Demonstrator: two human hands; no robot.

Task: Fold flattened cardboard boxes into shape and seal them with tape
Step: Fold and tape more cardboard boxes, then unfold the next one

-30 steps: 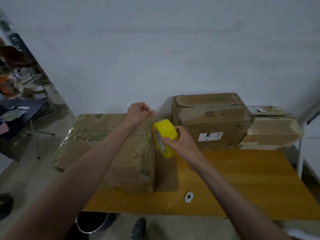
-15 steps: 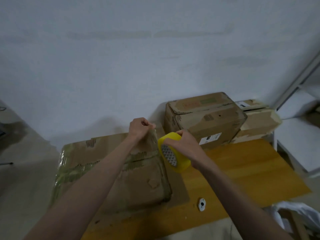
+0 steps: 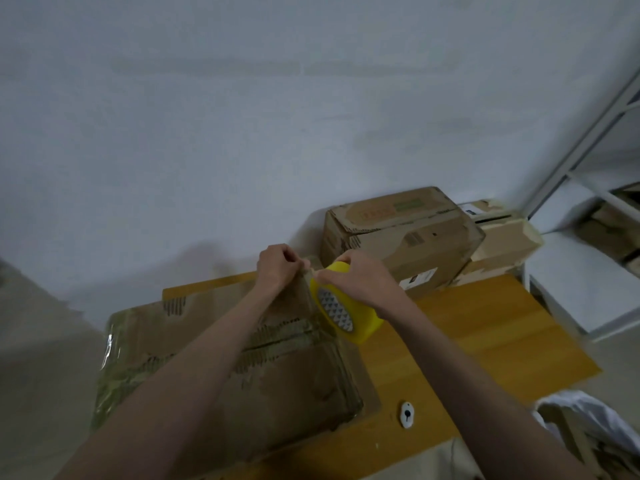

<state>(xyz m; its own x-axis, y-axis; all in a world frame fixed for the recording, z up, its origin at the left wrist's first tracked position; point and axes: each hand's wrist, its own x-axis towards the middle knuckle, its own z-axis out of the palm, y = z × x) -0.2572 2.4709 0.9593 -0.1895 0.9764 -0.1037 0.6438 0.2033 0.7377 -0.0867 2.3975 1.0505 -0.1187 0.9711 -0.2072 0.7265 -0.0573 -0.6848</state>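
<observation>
Head view. A pale wall backs a wooden table (image 3: 485, 327); a white shelf frame (image 3: 585, 140) stands at right. On the table's left part lies the cardboard box (image 3: 214, 344) being sealed, its top crossed by glossy tape. The right hand (image 3: 360, 278) grips the yellow tape roll (image 3: 346, 313) just above the box's far right corner; the left hand (image 3: 277, 268), fingers curled, pinches the free tape end beside it. Step in hand, judged: tearing or separating a strip from the roll. The next move likely calls for pressing the loose end flat on the box. Two closed boxes (image 3: 401, 237) stand behind, contents hidden. A small white object (image 3: 407, 414) lies near the front edge.
</observation>
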